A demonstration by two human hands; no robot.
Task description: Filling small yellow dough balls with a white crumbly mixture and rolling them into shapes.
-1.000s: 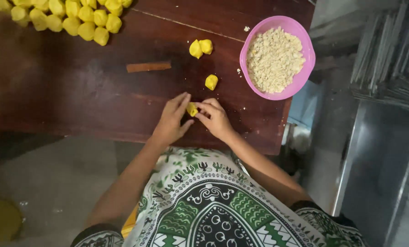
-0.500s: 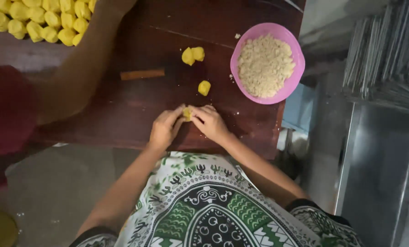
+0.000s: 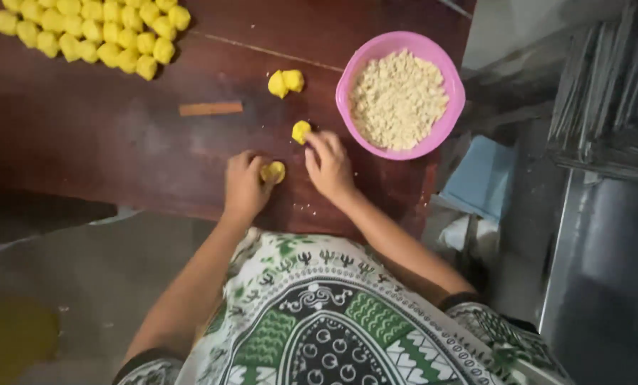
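Dark reddish wooden tabletop (image 3: 119, 135), seen from above, with grey metal racks off to the right. The left hand (image 3: 244, 187) grips a small yellow dough piece (image 3: 273, 172) at the near edge. The right hand (image 3: 327, 165), fingers loose, touches a second yellow dough lump (image 3: 301, 131) just beside the pink plastic bowl of pale crumbly filling (image 3: 399, 98). A cluster of finished yellow dough balls (image 3: 94, 32) sits far left. This looks like the shaping step; picking up that lump calls for a gentle pinch.

Two small yellow dough pieces (image 3: 273, 172) (image 3: 301, 131) on dark wooden table (image 3: 84, 135)
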